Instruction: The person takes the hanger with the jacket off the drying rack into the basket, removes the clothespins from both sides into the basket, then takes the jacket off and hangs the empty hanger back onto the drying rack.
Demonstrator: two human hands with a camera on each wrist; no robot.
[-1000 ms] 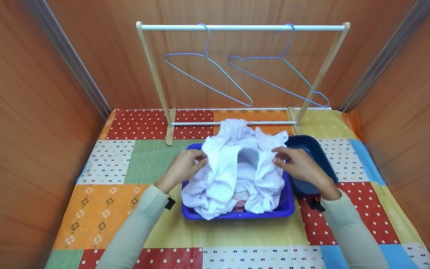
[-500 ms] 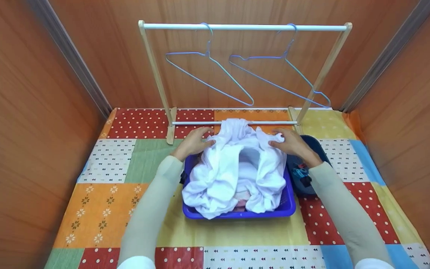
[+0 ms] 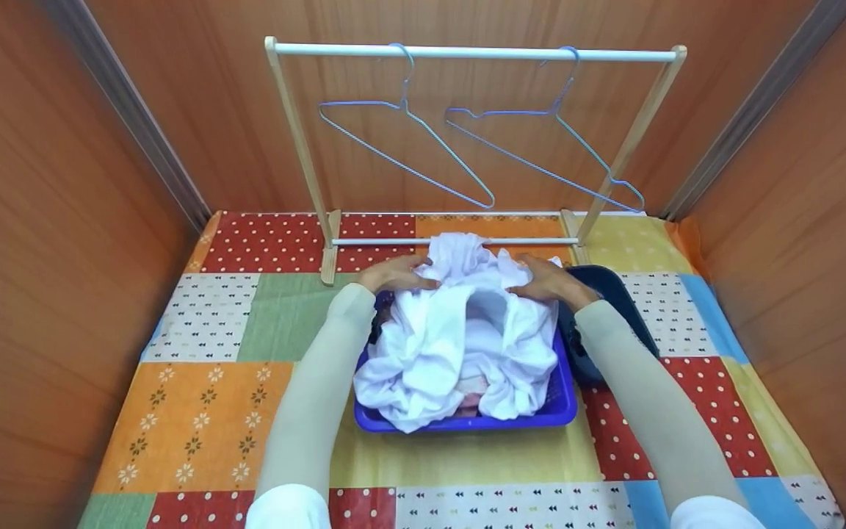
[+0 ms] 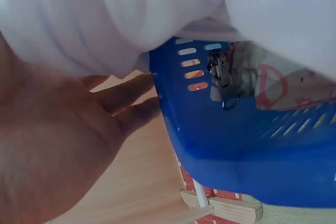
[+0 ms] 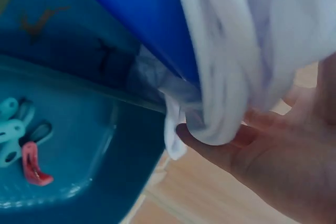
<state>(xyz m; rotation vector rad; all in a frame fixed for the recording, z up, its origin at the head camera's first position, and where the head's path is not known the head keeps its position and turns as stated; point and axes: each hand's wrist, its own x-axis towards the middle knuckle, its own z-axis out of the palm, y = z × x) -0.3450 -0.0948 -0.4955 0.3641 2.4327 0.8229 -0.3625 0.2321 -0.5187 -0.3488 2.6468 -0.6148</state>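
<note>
White cloth (image 3: 434, 338), perhaps a garment, lies heaped in a blue-purple plastic basket (image 3: 467, 424). My left hand (image 3: 397, 274) touches the heap's far left side, thumb on the near side and fingers behind. In the left wrist view, that hand (image 4: 68, 129) has fairly straight fingers beside the basket's wall (image 4: 189, 124). My right hand (image 3: 544, 279) lies against the far right side. Its fingers (image 5: 210, 150) reach along the hanging cloth (image 5: 226, 77) in the right wrist view, extended rather than curled. Cloth hides parts of both hands.
Behind the basket stands a rack (image 3: 482, 51) with two blue wire hangers (image 3: 423, 139) (image 3: 540, 139). A dark teal tub (image 3: 610, 283) sits at the basket's right; several pegs (image 5: 31, 140) lie in it. Wooden panels (image 3: 26, 294) enclose the patchwork-covered table.
Both hands have moved away from me along the heap's sides, then inward against its far part. The cloth stays in the basket nearly unchanged.
</note>
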